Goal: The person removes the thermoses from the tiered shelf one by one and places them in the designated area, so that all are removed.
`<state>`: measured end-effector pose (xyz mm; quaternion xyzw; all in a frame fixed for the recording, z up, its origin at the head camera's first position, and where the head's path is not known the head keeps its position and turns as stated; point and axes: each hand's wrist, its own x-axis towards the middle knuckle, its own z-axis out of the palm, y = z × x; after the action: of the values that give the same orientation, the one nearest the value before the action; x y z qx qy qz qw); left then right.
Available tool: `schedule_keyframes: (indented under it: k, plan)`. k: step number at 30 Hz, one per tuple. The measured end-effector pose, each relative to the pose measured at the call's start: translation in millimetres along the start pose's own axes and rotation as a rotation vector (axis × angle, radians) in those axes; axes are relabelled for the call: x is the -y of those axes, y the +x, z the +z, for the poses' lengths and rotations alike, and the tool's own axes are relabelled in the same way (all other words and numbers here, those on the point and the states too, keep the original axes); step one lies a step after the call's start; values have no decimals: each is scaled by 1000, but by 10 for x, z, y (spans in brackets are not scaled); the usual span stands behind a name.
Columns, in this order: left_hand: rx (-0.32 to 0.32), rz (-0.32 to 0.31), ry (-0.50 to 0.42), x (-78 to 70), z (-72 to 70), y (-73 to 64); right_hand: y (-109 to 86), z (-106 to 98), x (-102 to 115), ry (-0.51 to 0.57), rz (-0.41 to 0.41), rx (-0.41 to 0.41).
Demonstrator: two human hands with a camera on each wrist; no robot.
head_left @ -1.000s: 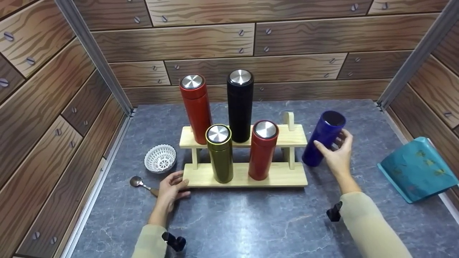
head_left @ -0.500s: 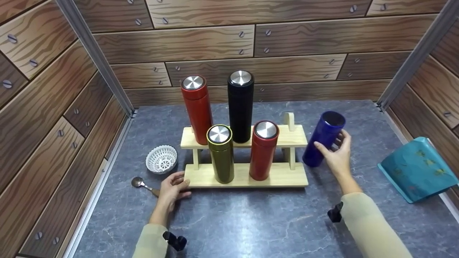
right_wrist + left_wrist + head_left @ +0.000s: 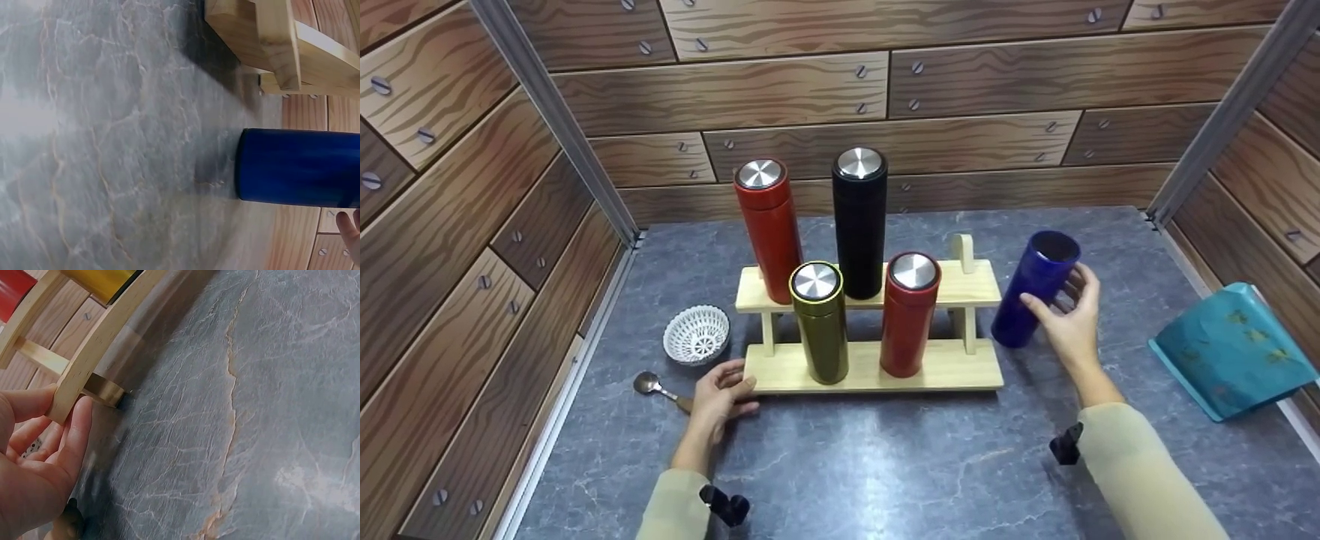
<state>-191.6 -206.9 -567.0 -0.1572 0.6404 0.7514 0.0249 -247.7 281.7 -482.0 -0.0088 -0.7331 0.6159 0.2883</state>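
Note:
My left hand [image 3: 718,397] pinches the left front corner of a two-tier wooden stand [image 3: 945,367], thumb on top of the lower board and fingers beneath, as the left wrist view shows. At the stand's right, my right hand [image 3: 1069,322] grips a blue thermos bottle [image 3: 1030,292] with a dark top; the thumb lies across its front and the fingers go round the far side. A red bottle [image 3: 771,232] and a black bottle [image 3: 860,232] stand upright on the upper tier. Below them are a gold-green bottle [image 3: 825,337] and another red bottle [image 3: 909,322].
Left of the stand sits a white openwork bowl [image 3: 697,335], with a wooden-handled spoon [image 3: 646,383] partly behind my left hand. A teal pouch [image 3: 1234,352] lies at the right edge of the grey marbled table [image 3: 885,465]. Wood-patterned walls [image 3: 787,90] enclose the table.
My right hand and forearm have shifted slightly to the right around the blue thermos bottle. The left hand keeps its hold on the stand, and the other bottles stay in place.

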Motion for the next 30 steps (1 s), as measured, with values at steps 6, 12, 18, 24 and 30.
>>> schedule_keyframes:
  k: [6,12,18,24,30]
  plan:
    - [-7,-1,9,-3,10,-7,43,-53,189,-30,-81,-28]
    - [1,-6,15,-14,28,-27,100,-128,290,83,-133,-90]
    - [4,-4,5,-7,28,-24,179,-180,304,177,-161,-149]
    - [-5,-1,2,28,18,-16,184,-155,486,258,-232,-147]
    - [-2,6,-15,23,25,-24,100,-70,702,293,-336,-133]
